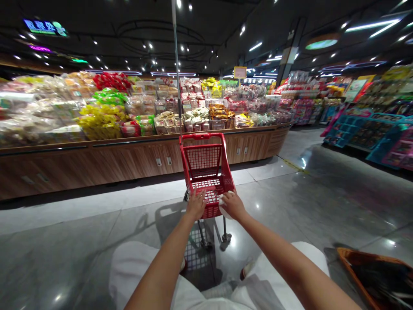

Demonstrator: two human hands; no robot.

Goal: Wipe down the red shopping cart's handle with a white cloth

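Note:
A small red shopping cart (227, 172) with grid-patterned walls stands upright on the floor in front of me. My left hand (196, 206) rests on the near left part of its basket, fingers stretched out and apart, with nothing in them. On the near right corner, my right hand (232, 204) is closed over a crumpled white cloth or tissue (226, 210), which is pressed against the cart's edge. Whether the white piece is paper or fabric cannot be told. The cart's basket shows a bare grid floor between my hands.
A long wood-panelled display counter (135, 159) piled with packaged snacks runs behind the cart. An orange basket (358, 258) holding something dark sits at the lower right. Blue display racks (345, 129) stand along the right, across the grey tiled floor (274, 215).

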